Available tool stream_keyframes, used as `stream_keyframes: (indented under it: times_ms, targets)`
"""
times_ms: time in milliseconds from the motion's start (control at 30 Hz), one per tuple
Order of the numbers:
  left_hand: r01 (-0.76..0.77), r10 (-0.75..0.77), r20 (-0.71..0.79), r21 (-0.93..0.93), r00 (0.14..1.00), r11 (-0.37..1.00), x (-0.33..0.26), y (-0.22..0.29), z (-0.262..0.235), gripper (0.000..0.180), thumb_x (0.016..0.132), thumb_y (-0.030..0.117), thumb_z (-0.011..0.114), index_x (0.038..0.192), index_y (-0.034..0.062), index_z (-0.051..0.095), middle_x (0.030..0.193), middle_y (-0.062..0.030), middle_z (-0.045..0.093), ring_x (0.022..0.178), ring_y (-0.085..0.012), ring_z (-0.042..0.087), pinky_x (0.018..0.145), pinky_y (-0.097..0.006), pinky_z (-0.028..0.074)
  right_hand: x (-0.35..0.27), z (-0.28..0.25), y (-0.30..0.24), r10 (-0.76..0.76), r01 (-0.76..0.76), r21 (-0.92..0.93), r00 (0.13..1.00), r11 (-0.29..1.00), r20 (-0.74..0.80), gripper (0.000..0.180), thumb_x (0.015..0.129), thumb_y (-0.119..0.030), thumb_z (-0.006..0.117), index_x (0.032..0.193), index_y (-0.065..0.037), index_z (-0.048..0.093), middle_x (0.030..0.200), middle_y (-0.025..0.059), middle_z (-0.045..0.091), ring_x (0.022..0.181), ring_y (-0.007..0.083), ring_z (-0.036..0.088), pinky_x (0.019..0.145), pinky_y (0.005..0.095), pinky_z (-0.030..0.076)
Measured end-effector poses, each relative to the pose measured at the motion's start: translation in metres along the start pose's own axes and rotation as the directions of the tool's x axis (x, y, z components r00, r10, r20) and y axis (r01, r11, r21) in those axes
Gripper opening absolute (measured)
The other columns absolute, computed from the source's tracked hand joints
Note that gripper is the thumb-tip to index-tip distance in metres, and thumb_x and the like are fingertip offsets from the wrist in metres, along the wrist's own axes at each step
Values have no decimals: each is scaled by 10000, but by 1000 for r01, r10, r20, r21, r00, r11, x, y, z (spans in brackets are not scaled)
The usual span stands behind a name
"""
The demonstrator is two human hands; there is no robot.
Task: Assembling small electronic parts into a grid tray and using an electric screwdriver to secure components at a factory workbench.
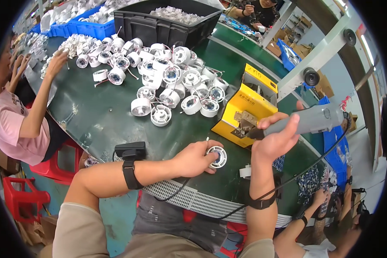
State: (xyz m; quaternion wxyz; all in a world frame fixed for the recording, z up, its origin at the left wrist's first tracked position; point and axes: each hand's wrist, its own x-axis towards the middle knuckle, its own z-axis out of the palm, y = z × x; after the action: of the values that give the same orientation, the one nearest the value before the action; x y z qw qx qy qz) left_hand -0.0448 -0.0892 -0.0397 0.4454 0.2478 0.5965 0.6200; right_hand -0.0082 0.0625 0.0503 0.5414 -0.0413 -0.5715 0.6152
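Note:
My left hand (pixel 193 160) is closed around a small white round plastic housing (pixel 218 157), low over the green table. A dark circuit board shows inside its ring. In my right hand (pixel 276 139) is a grey electric screwdriver (pixel 316 120), lying nearly level with its cable hanging from the rear end. Its dark nose points left, at the metal mechanism (pixel 245 121) on the front of a yellow box-shaped screw feeder (pixel 249 101). Whether the tip touches the mechanism I cannot tell. Another white part (pixel 245 172) lies near my right wrist.
Many similar white housings (pixel 172 73) are heaped on the green table (pixel 103 114). Behind them stands a black bin (pixel 159 28), with blue trays (pixel 88 29) to its left. A screwdriver cable (pixel 314 163) crosses my right forearm. Co-workers sit at the left and lower right.

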Motion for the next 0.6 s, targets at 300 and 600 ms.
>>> stream_keyframes:
  times_ms: [300,600]
  targets:
    - [19,-19,7,10,1000,1000,-2,-1,-1,373,969,116,461,1316,-19,442,1011,-125,643,823,-172,673,725,-273,584,10,11,13,-32,24,-84,995,996,-98,237,941,-215,547,1077,-28,492,575,41,451,451,144,444,439,291,406]
    - [16,-15,-18,33,1000,999,-1,1,-3,371,965,112,464,1313,-18,453,983,-127,653,787,-172,682,703,-270,578,7,14,21,-79,76,-130,997,989,-14,218,941,-204,542,1045,-23,481,557,40,450,441,147,456,441,283,413]
